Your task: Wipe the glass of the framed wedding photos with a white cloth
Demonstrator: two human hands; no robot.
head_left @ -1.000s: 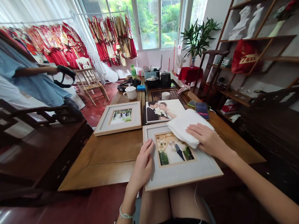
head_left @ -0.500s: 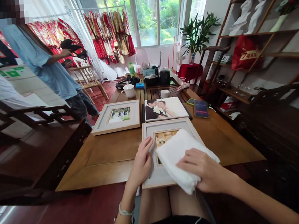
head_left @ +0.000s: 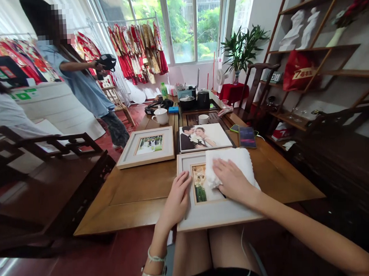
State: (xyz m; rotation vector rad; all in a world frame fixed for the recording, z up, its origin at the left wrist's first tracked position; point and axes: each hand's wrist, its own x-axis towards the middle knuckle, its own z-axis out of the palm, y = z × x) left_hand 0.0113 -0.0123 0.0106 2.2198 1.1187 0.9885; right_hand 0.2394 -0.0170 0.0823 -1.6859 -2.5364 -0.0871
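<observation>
A light-wood picture frame [head_left: 189, 221] with a pale mat and a photo lies at the front of the table, its near edge by my lap. On its left edge rests my left hand [head_left: 176, 199], fingers stretched out over the border. My right hand [head_left: 232, 178] presses a folded white towel [head_left: 240, 159] onto the frame's upper right part, fingers bent into the cloth. The towel hides the right part of the photo. Just behind are a second wooden frame [head_left: 126, 160] at the left and a wedding photo panel [head_left: 215, 132].
On the wooden table [head_left: 138, 199] stand a white teapot [head_left: 160, 115], a white cup [head_left: 203, 119], a phone [head_left: 247, 137] and black pots [head_left: 203, 99]. A person in a blue shirt [head_left: 81, 90] stands at the left. Dark wooden chairs [head_left: 65, 178] flank the table.
My right hand has slid the towel up and away from me across the frame, uncovering its lower part. The left hand stays on the edge. The person in blue appears further right.
</observation>
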